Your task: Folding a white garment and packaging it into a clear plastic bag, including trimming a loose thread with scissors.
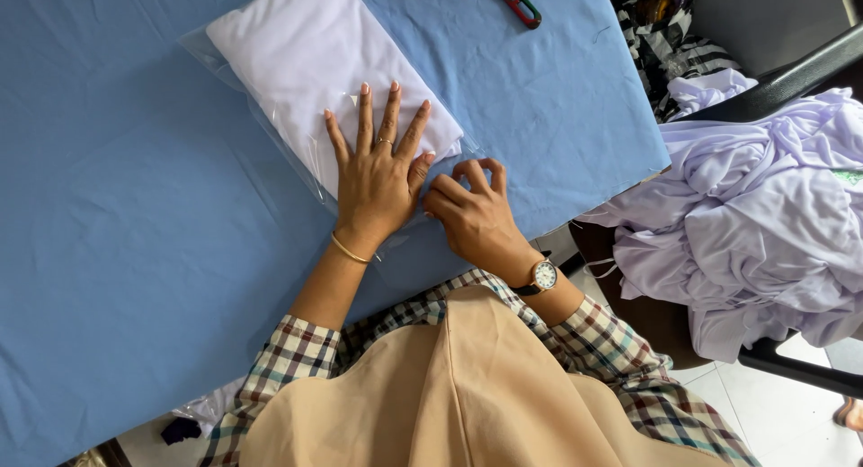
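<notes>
Near the blue cloth-covered table's front edge lay a clear plastic bag holding folded white fabric | left hand flat, fingers spread, on it | right hand pinching the bag's flap, fingertips curled under.

— How many things lie on the table?
— One folded white garment in one clear bag, and one pair of scissors at the far edge.
— And hands?
— Two: left hand, right hand. One pile of lilac cloth lies beyond the right edge.
</notes>
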